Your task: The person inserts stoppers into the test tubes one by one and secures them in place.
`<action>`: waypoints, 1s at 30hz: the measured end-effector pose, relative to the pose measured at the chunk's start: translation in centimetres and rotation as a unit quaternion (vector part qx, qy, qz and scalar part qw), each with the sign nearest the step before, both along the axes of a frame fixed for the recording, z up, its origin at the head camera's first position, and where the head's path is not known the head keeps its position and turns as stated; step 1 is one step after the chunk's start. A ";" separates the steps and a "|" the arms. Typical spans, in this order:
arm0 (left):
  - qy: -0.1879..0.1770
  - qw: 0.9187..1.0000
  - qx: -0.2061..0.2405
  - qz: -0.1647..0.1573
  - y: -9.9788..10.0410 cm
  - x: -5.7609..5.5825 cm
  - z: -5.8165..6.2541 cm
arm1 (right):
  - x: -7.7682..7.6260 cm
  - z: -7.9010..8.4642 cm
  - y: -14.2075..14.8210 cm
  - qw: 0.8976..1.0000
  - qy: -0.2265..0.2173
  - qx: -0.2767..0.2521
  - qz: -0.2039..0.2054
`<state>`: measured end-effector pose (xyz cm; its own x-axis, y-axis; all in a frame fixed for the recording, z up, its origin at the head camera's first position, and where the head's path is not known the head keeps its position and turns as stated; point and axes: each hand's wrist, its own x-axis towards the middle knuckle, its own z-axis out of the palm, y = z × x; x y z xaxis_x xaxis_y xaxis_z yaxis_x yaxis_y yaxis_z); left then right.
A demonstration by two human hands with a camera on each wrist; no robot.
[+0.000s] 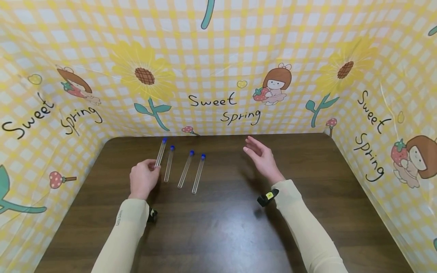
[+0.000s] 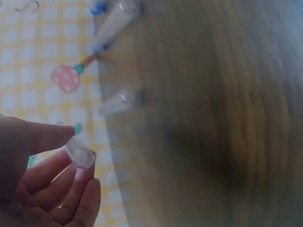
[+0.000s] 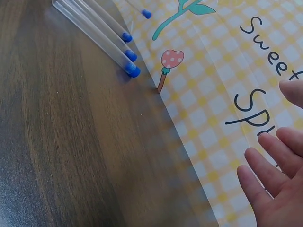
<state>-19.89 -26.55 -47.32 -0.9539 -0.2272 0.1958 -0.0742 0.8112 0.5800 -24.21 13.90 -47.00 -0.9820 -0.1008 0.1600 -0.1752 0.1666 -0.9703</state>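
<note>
My left hand [image 1: 144, 179] pinches a clear test tube [image 1: 161, 152] with a blue cap near its lower end. In the left wrist view the tube's rounded bottom [image 2: 83, 155] shows between thumb and fingers. To the right of that hand, three more blue-capped test tubes lie on the table, caps toward the back: a near one [image 1: 168, 165], a middle one [image 1: 186, 170] and a right one [image 1: 198, 175]. My right hand [image 1: 263, 158] is held above the table with nothing in it, fingers spread in the right wrist view, well apart from the tubes.
The dark wooden table [image 1: 218, 227] has a back edge against a yellow checked cloth [image 1: 218, 68], printed with flowers and figures. That cloth also rises on the left and right sides. A black wrist camera [image 1: 268, 198] sits at the right sleeve.
</note>
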 end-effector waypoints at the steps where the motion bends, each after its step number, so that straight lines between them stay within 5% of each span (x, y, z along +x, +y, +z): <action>1: -0.007 1.000 -0.005 0.002 -0.3 0.0 -0.1 | 0.0 0.0 0.1 1.000 -0.001 0.003 -0.002; 11: -0.084 0.996 -0.028 0.001 -2.3 -0.5 -1.5 | 0.0 0.1 0.3 0.999 0.009 0.046 -0.012; 20: -0.116 0.992 -0.045 0.000 -2.5 -0.9 -2.0 | 0.2 0.4 0.6 0.998 0.009 0.059 -0.013; 26: -0.142 0.989 -0.050 0.005 -2.1 -1.1 -1.5 | 0.3 0.6 0.9 0.998 0.008 0.067 -0.014; 30: -0.115 0.991 -0.066 0.000 -1.2 -1.6 -0.3 | -0.1 1.2 1.5 0.995 0.031 0.094 -0.028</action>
